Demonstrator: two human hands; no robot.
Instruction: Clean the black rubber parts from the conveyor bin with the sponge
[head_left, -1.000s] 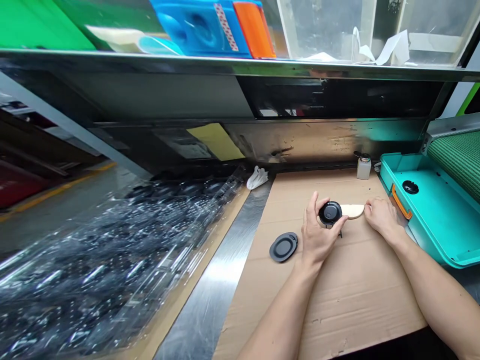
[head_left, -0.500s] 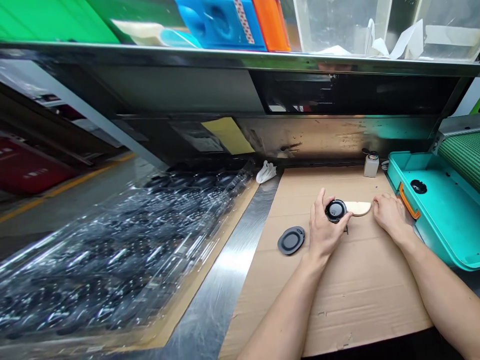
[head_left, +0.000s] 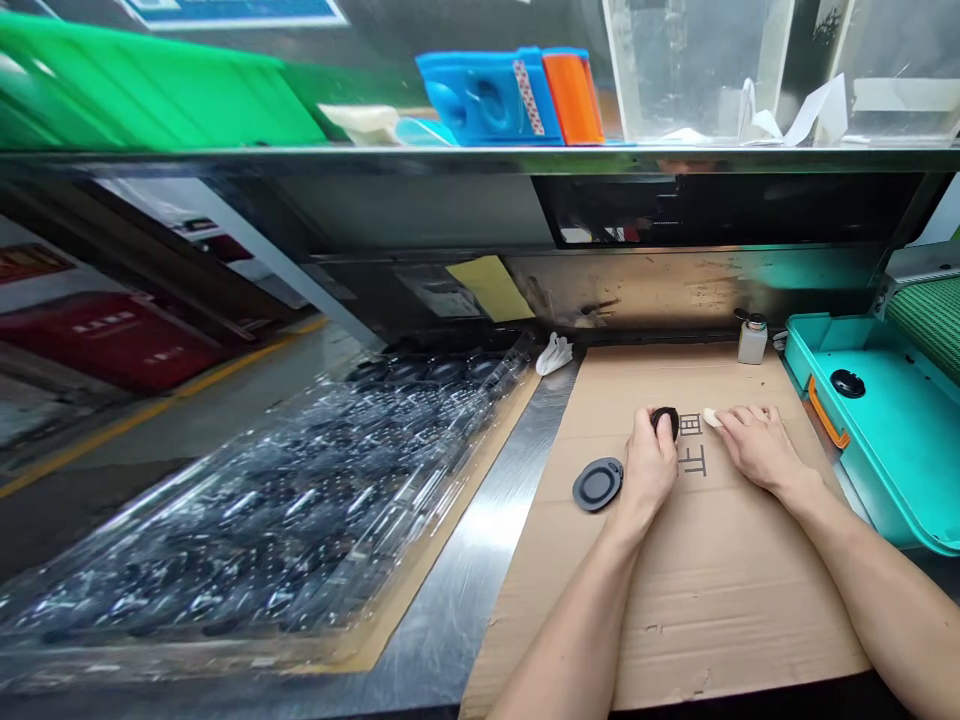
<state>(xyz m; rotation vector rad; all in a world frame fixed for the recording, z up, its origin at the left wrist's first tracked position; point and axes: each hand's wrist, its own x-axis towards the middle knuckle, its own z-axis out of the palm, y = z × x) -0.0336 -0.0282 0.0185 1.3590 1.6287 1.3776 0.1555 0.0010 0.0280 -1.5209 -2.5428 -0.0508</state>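
My left hand (head_left: 651,460) is closed round a small black round part (head_left: 664,421), which is tipped up nearly edge-on, with the thumb pressed against it. Under the curled fingers of my right hand (head_left: 757,445) is a cream-coloured half-round pad (head_left: 711,417); only its left tip shows. A short gap of cardboard with printed characters separates the two hands. To the left of my left wrist, a dark grey round part (head_left: 598,485) with a recessed ring lies flat on the cardboard sheet (head_left: 720,600).
At left, a clear plastic tray (head_left: 300,510) holds several black round parts. A teal bin (head_left: 900,480) at right contains a black round piece (head_left: 848,383). A small white bottle (head_left: 752,342) and crumpled tissue (head_left: 554,355) sit at the back. Overhead runs a metal shelf (head_left: 480,160).
The black part in my left hand has turned from facing up to nearly edge-on. My right hand has moved left over the pad and taken hold of it. The camera view has shifted slightly.
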